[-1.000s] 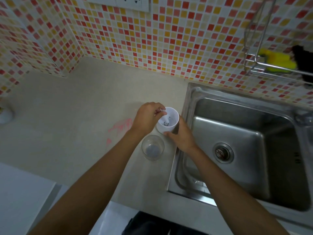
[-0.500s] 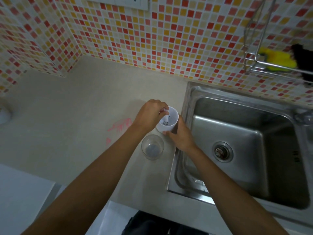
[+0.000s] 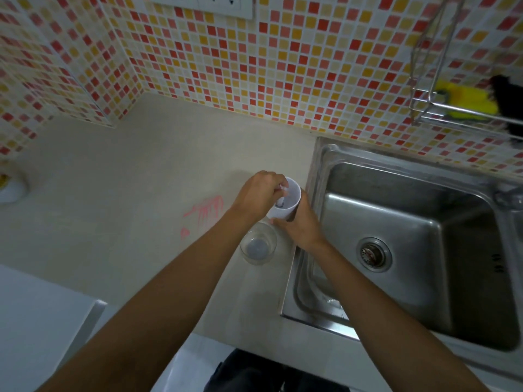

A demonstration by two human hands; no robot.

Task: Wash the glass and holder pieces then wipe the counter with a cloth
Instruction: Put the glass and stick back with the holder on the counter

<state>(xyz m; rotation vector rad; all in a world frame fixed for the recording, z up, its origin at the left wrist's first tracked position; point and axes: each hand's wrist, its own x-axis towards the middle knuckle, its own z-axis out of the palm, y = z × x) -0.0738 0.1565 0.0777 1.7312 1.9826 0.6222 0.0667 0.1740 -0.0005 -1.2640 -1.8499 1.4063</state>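
A white cup-shaped holder [image 3: 287,203] stands on the beige counter [image 3: 127,199] just left of the sink. My right hand [image 3: 297,224] wraps around its side. My left hand [image 3: 256,193] reaches over its rim, fingers pinched on a small white piece [image 3: 282,190] that pokes into the holder. A clear empty glass [image 3: 258,247] stands upright on the counter just in front of the holder, touching neither hand. Pink smears [image 3: 208,207] mark the counter left of my left hand.
A steel sink [image 3: 418,222] with a drain [image 3: 373,253] fills the right side, its tap [image 3: 509,198] at the far right. A wire rack [image 3: 441,108] on the tiled wall holds a yellow sponge [image 3: 464,100] and something black. A white object [image 3: 12,188] sits at far left.
Both hands stay at the holder. My left hand's fingers have shifted slightly at the rim, and the holder has tilted a little.
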